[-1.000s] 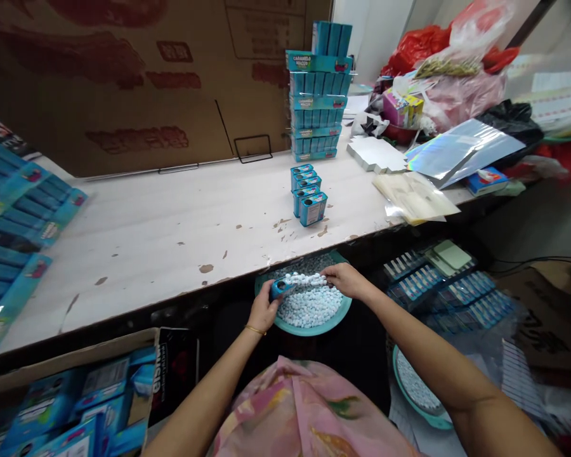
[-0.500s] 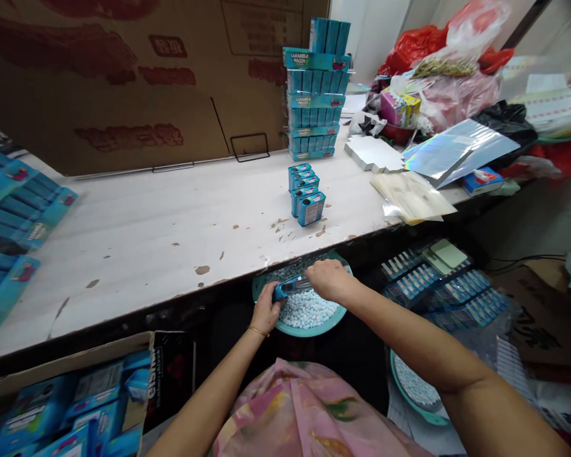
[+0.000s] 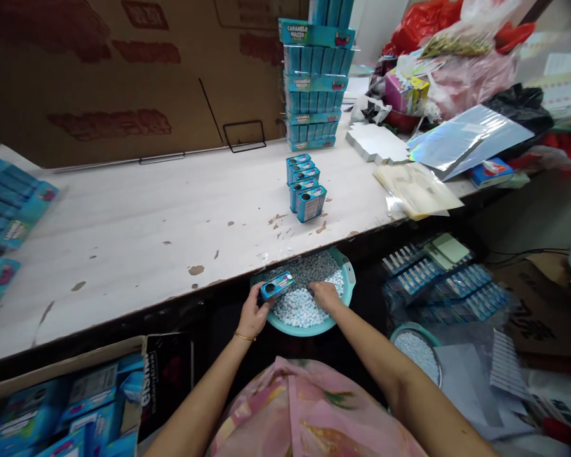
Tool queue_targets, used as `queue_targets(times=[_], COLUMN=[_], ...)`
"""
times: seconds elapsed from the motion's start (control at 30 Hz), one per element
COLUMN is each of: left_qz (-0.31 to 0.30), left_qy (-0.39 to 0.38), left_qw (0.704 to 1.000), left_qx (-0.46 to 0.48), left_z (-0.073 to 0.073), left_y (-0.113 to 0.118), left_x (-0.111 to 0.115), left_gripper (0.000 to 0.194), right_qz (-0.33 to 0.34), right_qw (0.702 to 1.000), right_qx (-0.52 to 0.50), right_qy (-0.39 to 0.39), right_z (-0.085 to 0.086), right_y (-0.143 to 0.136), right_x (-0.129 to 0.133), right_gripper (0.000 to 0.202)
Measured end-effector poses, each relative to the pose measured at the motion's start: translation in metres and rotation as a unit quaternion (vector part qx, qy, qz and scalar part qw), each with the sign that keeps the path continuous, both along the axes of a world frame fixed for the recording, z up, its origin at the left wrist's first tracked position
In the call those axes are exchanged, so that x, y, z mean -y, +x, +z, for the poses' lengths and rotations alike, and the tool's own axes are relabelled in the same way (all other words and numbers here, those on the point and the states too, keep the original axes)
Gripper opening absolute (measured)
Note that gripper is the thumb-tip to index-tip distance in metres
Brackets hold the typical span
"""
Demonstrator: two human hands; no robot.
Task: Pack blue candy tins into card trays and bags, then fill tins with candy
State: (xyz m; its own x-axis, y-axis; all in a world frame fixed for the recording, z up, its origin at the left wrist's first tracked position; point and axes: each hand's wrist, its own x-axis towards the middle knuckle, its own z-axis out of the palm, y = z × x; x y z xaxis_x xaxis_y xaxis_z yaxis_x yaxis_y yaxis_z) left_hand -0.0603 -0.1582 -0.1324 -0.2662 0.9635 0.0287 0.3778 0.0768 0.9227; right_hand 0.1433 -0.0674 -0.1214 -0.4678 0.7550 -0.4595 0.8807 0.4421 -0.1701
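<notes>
My left hand point(image 3: 254, 313) grips a small blue candy tin point(image 3: 276, 285) by its near end, over the left rim of a teal basin point(image 3: 299, 331). The tin lies tilted, its printed face up, with a dark round spot on it. Small white and pale-blue candies point(image 3: 302, 310) fill the basin. My right hand point(image 3: 325, 297) is down at the candies with its fingers curled. Whatever those fingers hold is hidden among the candies.
Several blue tins point(image 3: 311, 203) stand in a row on the white table point(image 3: 137, 235), before a tall stack of packed trays point(image 3: 314, 101). An open carton point(image 3: 143, 381) with blue boxes sits lower left. A second candy basin point(image 3: 416, 355) and wrapped packs point(image 3: 450, 285) lie right.
My right hand has moved from the tin, where it held a clear scoop-like piece, down into the candies. My left hand has shifted slightly left, turning the tin's printed face up.
</notes>
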Motion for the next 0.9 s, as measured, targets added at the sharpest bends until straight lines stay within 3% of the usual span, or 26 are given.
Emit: queue_targets(times=[0.17, 0.33, 0.43, 0.57, 0.73, 0.9], left_qz=[0.04, 0.061, 0.061, 0.041, 0.003, -0.015], left_qy=[0.007, 0.024, 0.022, 0.019, 0.037, 0.05], left_qw=[0.998, 0.998, 0.998, 0.998, 0.995, 0.993], left_qx=[0.048, 0.025, -0.009, -0.053, -0.09, -0.102], left_z=[-0.002, -0.001, 0.002, 0.008, 0.013, 0.015], left_y=[-0.004, -0.011, -0.01, 0.001, 0.016, 0.022], left_x=[0.0, 0.006, 0.007, 0.004, -0.002, -0.003], left_gripper=[0.041, 0.042, 0.04, 0.035, 0.035, 0.037], right_qz=[-0.029, -0.054, -0.056, -0.014, 0.071, 0.14], right_qw=[0.997, 0.985, 0.97, 0.974, 0.994, 0.983], right_qx=[-0.067, -0.159, -0.23, -0.225, -0.056, 0.047], right_qy=[-0.021, -0.043, -0.05, -0.017, 0.059, 0.11], right_z=[-0.008, 0.009, 0.036, 0.085, 0.135, 0.167], right_y=[0.007, 0.03, 0.037, 0.032, 0.001, -0.027], right_x=[-0.005, -0.009, -0.012, -0.014, -0.003, 0.014], right_gripper=[0.029, 0.025, 0.023, 0.025, 0.027, 0.028])
